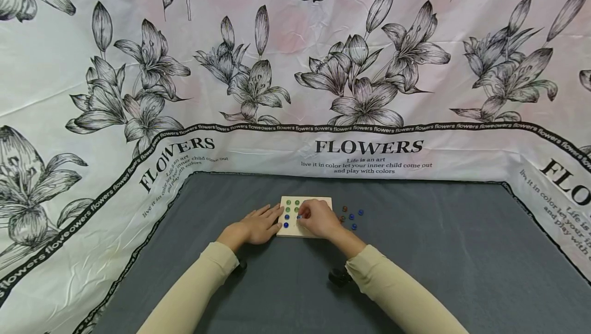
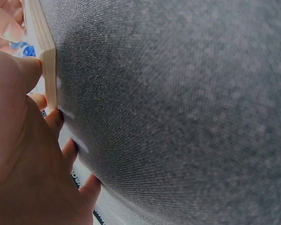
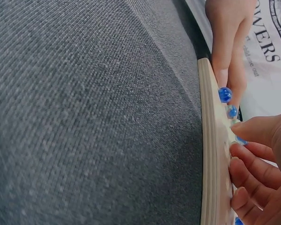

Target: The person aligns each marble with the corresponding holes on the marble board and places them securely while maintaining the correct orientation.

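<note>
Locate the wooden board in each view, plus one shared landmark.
Head: board below centre.
Left wrist: upper left, nearly edge-on.
Right wrist: right of centre, nearly edge-on.
Shared landmark: left hand, against the board in head, lower left in left wrist, upper right in right wrist.

In the head view, the right hand [image 1: 319, 218] hides much of the wooden board [image 1: 297, 230] toward 3 o'clock, and all but a speck of the blue marble [image 1: 299, 216] it pinches. Brown pieces [image 1: 345, 209] beyond are too small to identify. The left wrist view crops the left hand [image 2: 37, 145] at 8 o'clock; the right wrist view, the board at 5 o'clock.
</note>
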`<move>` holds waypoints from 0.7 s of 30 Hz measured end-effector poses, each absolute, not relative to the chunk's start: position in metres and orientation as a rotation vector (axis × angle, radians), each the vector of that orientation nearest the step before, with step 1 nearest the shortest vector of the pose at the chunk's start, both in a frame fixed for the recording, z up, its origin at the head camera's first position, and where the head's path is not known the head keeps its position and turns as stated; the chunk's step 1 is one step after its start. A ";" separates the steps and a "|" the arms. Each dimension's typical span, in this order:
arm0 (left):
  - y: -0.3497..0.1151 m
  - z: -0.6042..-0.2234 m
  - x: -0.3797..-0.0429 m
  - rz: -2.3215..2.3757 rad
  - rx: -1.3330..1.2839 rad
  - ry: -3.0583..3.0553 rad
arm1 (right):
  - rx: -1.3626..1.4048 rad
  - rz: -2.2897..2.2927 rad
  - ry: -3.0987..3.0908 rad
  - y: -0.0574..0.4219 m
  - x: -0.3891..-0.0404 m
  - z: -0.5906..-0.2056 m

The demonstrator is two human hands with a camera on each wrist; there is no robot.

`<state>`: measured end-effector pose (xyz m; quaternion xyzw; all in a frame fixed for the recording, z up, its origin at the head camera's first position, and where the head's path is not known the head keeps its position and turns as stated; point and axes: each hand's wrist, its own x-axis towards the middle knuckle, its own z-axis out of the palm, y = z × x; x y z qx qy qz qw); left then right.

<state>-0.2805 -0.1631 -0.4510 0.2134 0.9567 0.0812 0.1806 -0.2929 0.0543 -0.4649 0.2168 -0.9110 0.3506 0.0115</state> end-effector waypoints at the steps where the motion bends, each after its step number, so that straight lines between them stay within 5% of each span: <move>1: -0.163 -0.451 -0.280 0.232 0.604 2.704 | 0.663 1.077 -2.850 0.053 -0.293 -0.465; 21: -0.163 -0.452 -0.278 0.230 0.604 2.710 | 0.575 0.950 -2.912 0.047 -0.292 -0.467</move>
